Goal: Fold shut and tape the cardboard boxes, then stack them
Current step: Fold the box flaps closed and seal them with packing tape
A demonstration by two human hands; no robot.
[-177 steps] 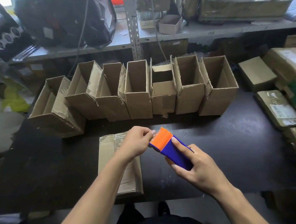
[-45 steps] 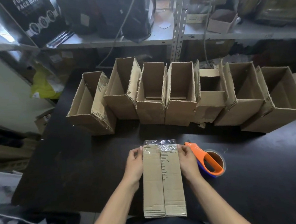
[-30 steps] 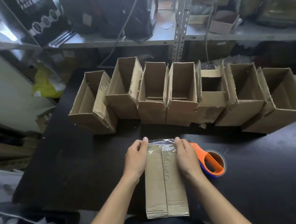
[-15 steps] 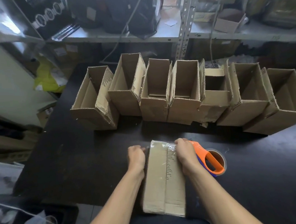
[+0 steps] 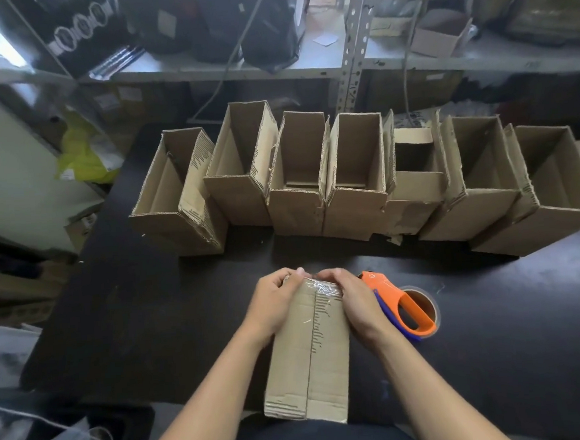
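Looking down from the head view, the taped box (image 5: pixel 308 349) lies on the dark bench (image 5: pixel 152 332) with its long axis running straight away from the person, its near end at the bench's front edge and its far end under both hands. The left hand (image 5: pixel 274 303) curls over the far left corner and the right hand (image 5: pixel 353 304) over the far right corner, each grip pressing the crinkled clear tape (image 5: pixel 320 286) down over that end; both grasp the box, neither is free. The centre seam runs the length of the top, so the hands sit either side of it, equally near.

Just right of the right hand lies the tape dispenser (image 5: pixel 401 310), orange and blue, touching or nearly touching the wrist; that hand is the nearer one for picking it up. Beyond the hands stands a row of open boxes (image 5: pixel 354 174), flaps up, well apart from the taped one.

Writing: a black carton on the shelf (image 5: pixel 73 39) bears white circles, but no text can be read, and the small shelf labels are too blurred.
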